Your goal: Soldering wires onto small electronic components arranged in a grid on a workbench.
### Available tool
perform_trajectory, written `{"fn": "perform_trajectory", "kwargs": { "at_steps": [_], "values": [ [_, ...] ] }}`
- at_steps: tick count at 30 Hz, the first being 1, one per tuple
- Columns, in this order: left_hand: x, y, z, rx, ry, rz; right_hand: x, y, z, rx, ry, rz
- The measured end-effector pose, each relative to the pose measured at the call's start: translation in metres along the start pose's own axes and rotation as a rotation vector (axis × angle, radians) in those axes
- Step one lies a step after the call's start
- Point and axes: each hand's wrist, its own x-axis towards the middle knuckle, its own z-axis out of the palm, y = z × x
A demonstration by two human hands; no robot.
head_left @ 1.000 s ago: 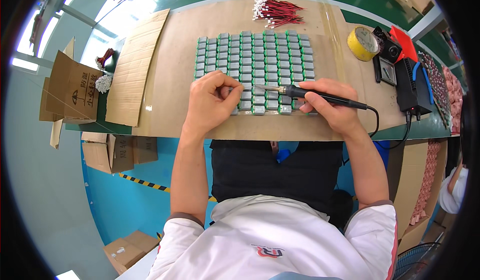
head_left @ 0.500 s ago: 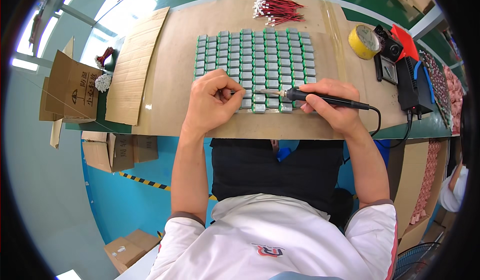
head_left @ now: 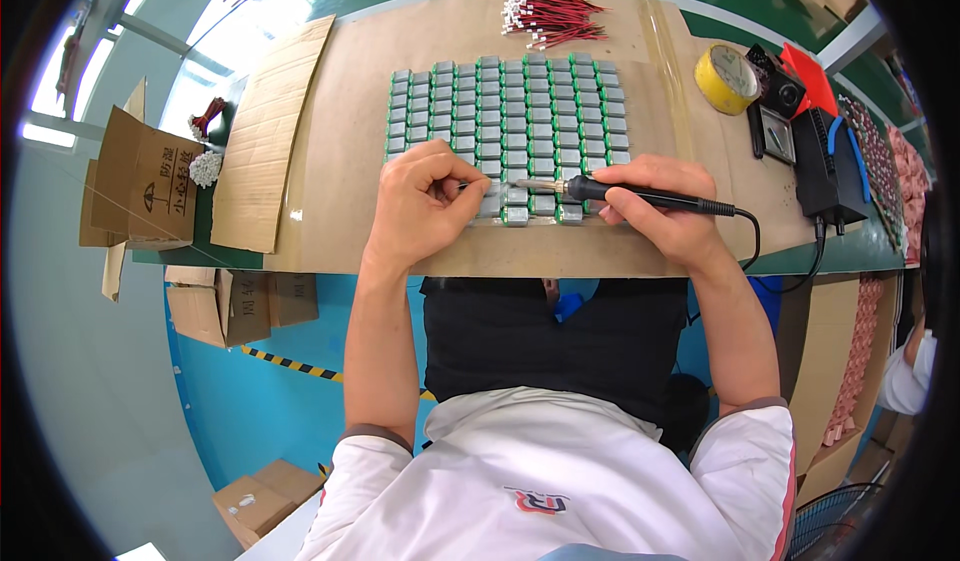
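Observation:
My right hand (head_left: 665, 201) is closed around the black handle of a soldering iron (head_left: 655, 199). Its metal tip points left, over the near rows of small grey blocks with green edges (head_left: 515, 111), which stand in a close grid on the brown-covered table. Just left of the tip, my left hand (head_left: 425, 196) pinches with thumb and forefinger at the grid's near left part. Something small and dark shows at those fingertips, too small to name. The fingers hide part of the near rows.
Red-and-black wires with white connectors (head_left: 550, 19) lie at the back. Yellow tape (head_left: 727, 79) and a black box (head_left: 832, 171) stand at the right, where the iron's cord hangs. Flat cardboard (head_left: 270, 136) and an open carton (head_left: 140, 181) are at the left.
Both hands and the iron hold nearly the same place over the grid. The whole view has shifted very slightly.

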Motion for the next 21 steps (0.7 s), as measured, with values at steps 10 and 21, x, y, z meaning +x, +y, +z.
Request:
{"fn": "perform_trajectory", "kwargs": {
  "at_steps": [10, 21],
  "values": [
    [-0.0012, 0.0004, 0.0005, 0.001, -0.01, -0.008, 0.0005, -0.0006, 0.0003, 0.0, 0.001, 0.006],
    [-0.0013, 0.0022, 0.001, 0.015, -0.004, -0.007, 0.0006, -0.0012, 0.001, 0.022, 0.005, 0.005]
  ]
}}
